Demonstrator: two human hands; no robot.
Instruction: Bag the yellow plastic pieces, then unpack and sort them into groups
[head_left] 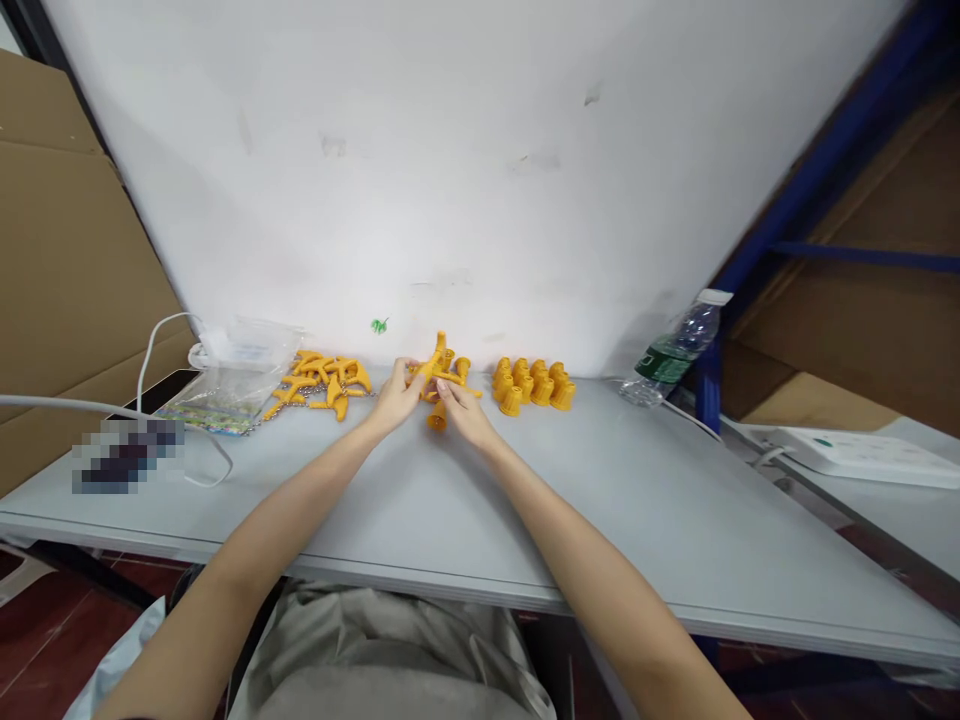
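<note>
Both my hands are together over the middle of the table, closed around a yellow branched plastic piece [435,366]. My left hand [400,394] grips it from the left, and my right hand [463,412] has its fingers on the right side. One arm of the piece sticks up above the fingers. Just below hangs or stands a yellow cup [437,416]; whether it is joined to the piece I cannot tell. Another small yellow cup [463,367] shows behind my right hand. My fingers partly hide these parts.
Left lies a pile of yellow branched pieces [330,378] with bead chains, beside a clear plastic bag [255,345]. Rows of yellow cups [526,388] stand right. A tilted water bottle [675,352] leans near the blue post [707,385]. A white cable [142,350] crosses the left side.
</note>
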